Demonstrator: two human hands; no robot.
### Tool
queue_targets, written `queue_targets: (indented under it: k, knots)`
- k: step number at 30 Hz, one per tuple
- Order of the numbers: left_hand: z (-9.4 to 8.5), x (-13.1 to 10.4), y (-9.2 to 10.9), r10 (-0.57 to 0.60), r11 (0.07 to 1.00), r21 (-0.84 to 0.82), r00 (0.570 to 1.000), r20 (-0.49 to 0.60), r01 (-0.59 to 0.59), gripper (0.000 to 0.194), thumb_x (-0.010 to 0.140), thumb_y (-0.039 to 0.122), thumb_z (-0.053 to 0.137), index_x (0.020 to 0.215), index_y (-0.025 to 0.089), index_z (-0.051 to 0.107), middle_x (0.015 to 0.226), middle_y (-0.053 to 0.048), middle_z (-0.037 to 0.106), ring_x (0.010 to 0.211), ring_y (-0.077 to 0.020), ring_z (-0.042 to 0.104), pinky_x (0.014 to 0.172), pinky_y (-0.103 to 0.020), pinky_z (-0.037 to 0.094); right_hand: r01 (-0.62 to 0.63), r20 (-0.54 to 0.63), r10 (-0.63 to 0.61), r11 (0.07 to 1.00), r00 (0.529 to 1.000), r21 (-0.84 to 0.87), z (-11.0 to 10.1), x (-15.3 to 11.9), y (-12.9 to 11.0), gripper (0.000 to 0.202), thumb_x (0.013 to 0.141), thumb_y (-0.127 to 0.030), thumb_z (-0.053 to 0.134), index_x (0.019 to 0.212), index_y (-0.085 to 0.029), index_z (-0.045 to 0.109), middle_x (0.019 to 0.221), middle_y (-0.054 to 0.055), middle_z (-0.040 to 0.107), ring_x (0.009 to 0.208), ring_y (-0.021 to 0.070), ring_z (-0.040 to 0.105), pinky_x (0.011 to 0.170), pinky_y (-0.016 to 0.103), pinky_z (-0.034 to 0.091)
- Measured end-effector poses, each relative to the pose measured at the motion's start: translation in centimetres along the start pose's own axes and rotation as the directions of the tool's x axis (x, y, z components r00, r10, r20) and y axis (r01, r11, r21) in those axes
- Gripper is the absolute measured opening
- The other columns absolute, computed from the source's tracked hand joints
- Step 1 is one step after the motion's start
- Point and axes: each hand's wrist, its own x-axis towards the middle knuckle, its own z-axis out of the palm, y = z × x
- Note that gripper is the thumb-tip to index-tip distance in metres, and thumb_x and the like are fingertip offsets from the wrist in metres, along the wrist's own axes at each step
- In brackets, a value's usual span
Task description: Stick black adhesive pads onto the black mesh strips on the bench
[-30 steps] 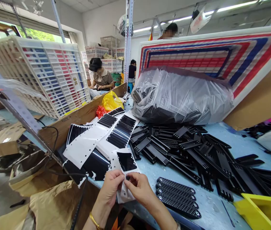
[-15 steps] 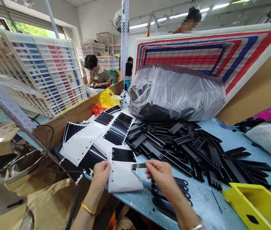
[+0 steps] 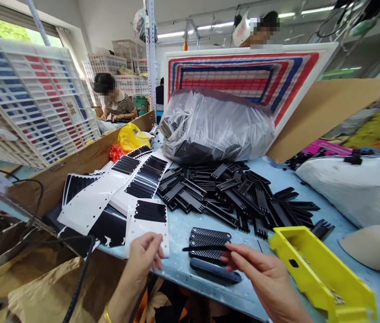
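Observation:
My right hand [image 3: 260, 273] pinches one end of a thin black adhesive strip [image 3: 205, 248], held level above a row of black textured handle pieces [image 3: 210, 234]. Nearest me in that row lies a smooth dark piece [image 3: 215, 270]. My left hand [image 3: 145, 253], fingers loosely curled and apart, holds nothing and hovers by the lower part of a white backing sheet [image 3: 138, 229]. Black strips [image 3: 149, 211] remain stuck on that sheet's upper part. More backing sheets with strips [image 3: 146, 179] overlap behind it.
A heap of black plastic parts [image 3: 217, 190] covers the table's middle. Behind it sit a filled clear plastic bag [image 3: 217, 128] and a tilted striped crate [image 3: 304, 67]. A yellow bin [image 3: 324, 273] with small metal pieces stands right. A co-worker [image 3: 118, 105] sits beyond the wooden board [image 3: 75, 157].
My left hand has let go of the backing sheet. My right hand has carried the strip rightward, away from the sheet, to above the textured pieces. The view has turned right.

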Motion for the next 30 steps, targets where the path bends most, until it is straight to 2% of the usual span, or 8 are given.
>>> queue_targets:
  k: [3, 7, 11, 14, 18, 20, 23, 30]
  knots:
    - [3.8, -1.7, 0.2, -0.139, 0.947, -0.242, 0.950, 0.278, 0.210, 0.061, 0.065, 0.074, 0.064, 0.078, 0.015, 0.058, 0.053, -0.003, 0.061, 0.038, -0.0146, 0.056, 0.035, -0.019, 0.028, 0.027, 0.025, -0.027, 0.999, 0.999, 0.025, 0.5, -1.4, 0.5, 0.034, 0.076, -0.050, 0.075, 0.091, -0.020, 0.080, 0.078, 0.011, 0.076, 0.061, 0.0225, 0.071, 0.059, 0.031, 0.062]
    - [5.7, -2.2, 0.3, -0.111, 0.925, -0.292, 0.910, 0.399, 0.241, 0.045, 0.057, 0.049, 0.082, 0.072, 0.015, 0.057, 0.050, -0.002, 0.061, 0.034, -0.0105, 0.052, 0.034, -0.018, 0.032, -0.004, 0.034, 0.005, 1.000, 0.999, -0.029, -0.5, -2.5, 0.9, 0.037, 0.077, -0.051, 0.073, 0.094, -0.018, 0.079, 0.079, 0.010, 0.075, 0.061, 0.0226, 0.071, 0.061, 0.033, 0.062]
    - [5.8, -1.5, -0.6, -0.127, 0.930, -0.275, 0.916, 0.381, 0.243, 0.042, 0.053, 0.043, 0.083, 0.072, 0.015, 0.058, 0.048, -0.001, 0.061, 0.031, -0.0108, 0.051, 0.031, -0.017, 0.031, -0.001, 0.018, 0.005, 0.981, 1.000, -0.194, -2.9, -2.7, 1.4, 0.045, 0.080, -0.049, 0.069, 0.113, -0.018, 0.074, 0.103, 0.013, 0.074, 0.083, 0.0272, 0.073, 0.066, 0.034, 0.063]
    - [5.9, -1.1, -1.4, -0.129, 0.940, -0.248, 0.915, 0.383, 0.236, 0.038, 0.056, 0.041, 0.082, 0.071, 0.015, 0.057, 0.047, -0.001, 0.062, 0.030, -0.0102, 0.050, 0.031, -0.016, 0.031, 0.163, 0.000, -0.185, 0.868, 0.983, -0.469, -3.9, -2.3, 1.6, 0.034, 0.082, -0.040, 0.066, 0.109, -0.020, 0.075, 0.108, 0.013, 0.073, 0.093, 0.0268, 0.071, 0.071, 0.033, 0.062]
    - [6.3, -1.5, -1.4, -0.137, 0.944, -0.214, 0.887, 0.442, 0.253, 0.034, 0.060, 0.038, 0.080, 0.074, 0.015, 0.059, 0.050, -0.001, 0.063, 0.033, -0.0109, 0.053, 0.032, -0.016, 0.034, 0.487, 0.199, -0.478, 0.614, 0.856, -0.621, -3.1, -1.7, 1.6, 0.024, 0.085, -0.026, 0.063, 0.104, -0.020, 0.076, 0.100, 0.012, 0.074, 0.091, 0.0262, 0.070, 0.081, 0.039, 0.059]
    - [6.5, -1.9, -1.2, -0.142, 0.943, -0.209, 0.878, 0.456, 0.261, 0.035, 0.059, 0.039, 0.080, 0.074, 0.015, 0.059, 0.049, -0.001, 0.063, 0.032, -0.0105, 0.052, 0.032, -0.016, 0.033, 0.561, 0.322, -0.479, 0.525, 0.816, -0.640, -2.4, -1.8, 1.5, 0.024, 0.086, -0.019, 0.060, 0.105, -0.018, 0.074, 0.098, 0.012, 0.074, 0.088, 0.0257, 0.069, 0.079, 0.040, 0.057]
    - [6.5, -2.2, -1.5, -0.150, 0.940, -0.205, 0.870, 0.469, 0.273, 0.036, 0.059, 0.040, 0.080, 0.073, 0.015, 0.059, 0.049, -0.001, 0.062, 0.031, -0.0096, 0.050, 0.031, -0.016, 0.033, 0.573, 0.428, -0.384, 0.478, 0.818, -0.666, -1.8, -2.3, 1.6, 0.022, 0.085, -0.013, 0.057, 0.099, -0.017, 0.073, 0.089, 0.010, 0.072, 0.078, 0.0234, 0.066, 0.070, 0.036, 0.055]
    - [6.4, -1.8, -3.3, -0.163, 0.964, -0.111, 0.868, 0.469, 0.240, 0.042, 0.062, 0.047, 0.078, 0.082, 0.014, 0.060, 0.055, -0.003, 0.065, 0.034, -0.0120, 0.055, 0.032, -0.017, 0.035, 0.580, 0.384, -0.448, 0.483, 0.808, -0.656, -1.9, -3.7, 3.3, 0.024, 0.089, -0.011, 0.050, 0.098, -0.016, 0.071, 0.077, 0.008, 0.068, 0.071, 0.0207, 0.064, 0.064, 0.030, 0.051]
